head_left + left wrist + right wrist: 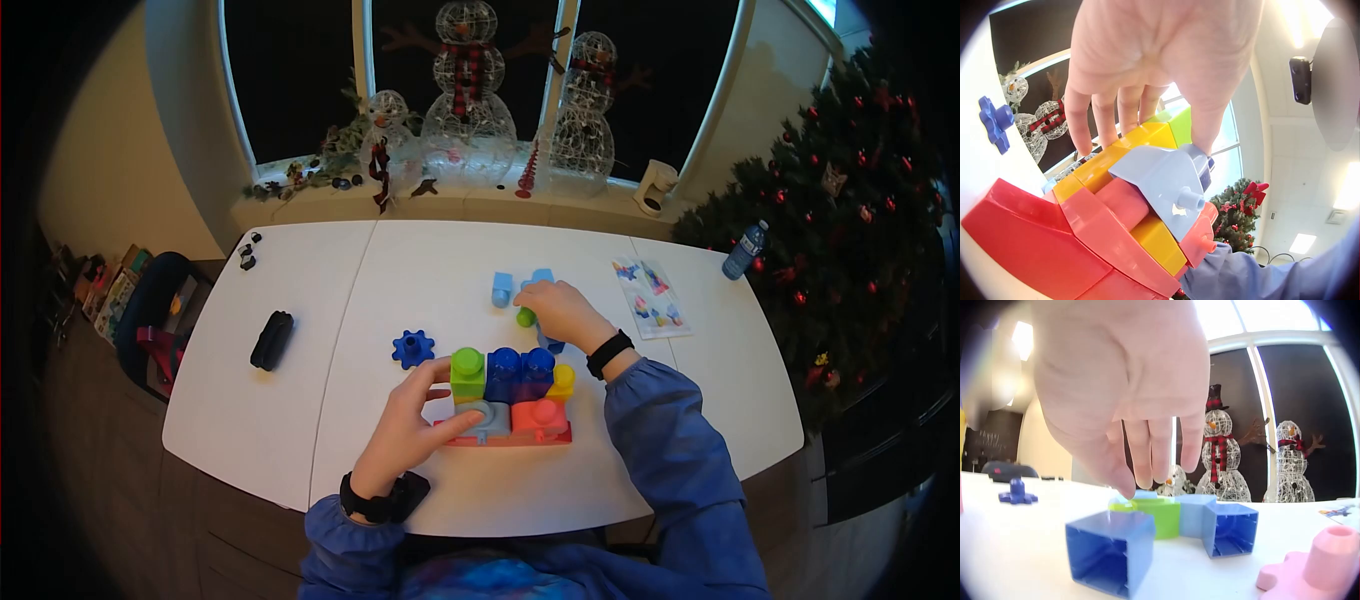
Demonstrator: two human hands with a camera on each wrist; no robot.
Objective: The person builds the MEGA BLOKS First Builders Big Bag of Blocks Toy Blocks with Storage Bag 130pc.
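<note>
In the head view my left hand (405, 425) grips a toy block build, thumb on the light grey block (485, 415) at its front and fingers round its left side. The build has a red base (500, 440), a coral block (540, 415), yellow blocks, a lime green block (467, 373) and dark blue blocks (520, 370) on top. My right hand (565, 312) reaches over loose blocks behind the build. Its fingers point down, fingertips right at a green block (1165, 519); light blue blocks (1113, 544) lie around that one.
A dark blue gear-shaped piece (413, 348) lies left of the build, and a pink one (1319, 569) near my right wrist. A black case (272, 340), a picture sheet (652, 298) and a water bottle (745, 250) are on the white table (250, 430).
</note>
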